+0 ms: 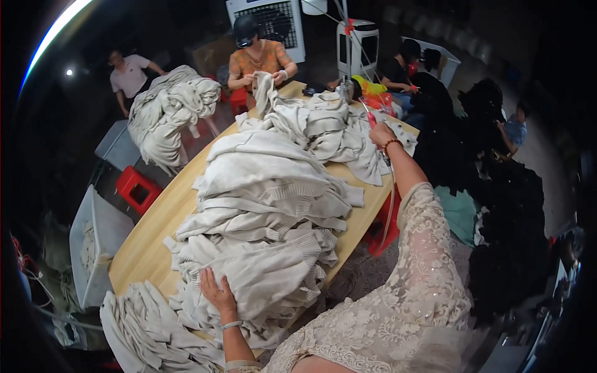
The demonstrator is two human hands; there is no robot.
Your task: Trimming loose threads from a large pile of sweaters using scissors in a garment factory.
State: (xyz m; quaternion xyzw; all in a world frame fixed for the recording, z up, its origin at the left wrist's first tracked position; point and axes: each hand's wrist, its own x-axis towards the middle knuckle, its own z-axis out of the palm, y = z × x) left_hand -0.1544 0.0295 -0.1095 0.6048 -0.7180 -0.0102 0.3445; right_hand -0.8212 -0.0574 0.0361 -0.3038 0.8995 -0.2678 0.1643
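From spread, empty left fingers [209,283], the pile [261,214] runs lengthwise up the bench [152,248]; right fingers [377,132] wrap a tool [372,117] by the right edge.

Knitwear piles [261,165], worktable [149,248] and co-workers [264,59] show a garment workshop

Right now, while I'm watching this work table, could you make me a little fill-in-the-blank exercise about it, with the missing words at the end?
1. The wearer's hand gripping a slender tool is the ____ one.
2. The other hand lies palm ____ on the pale garments.
3. The cream sleeve is made of ____.
4. The nearest stool left of the table is coloured ____.

Missing words: right; down; lace; red.
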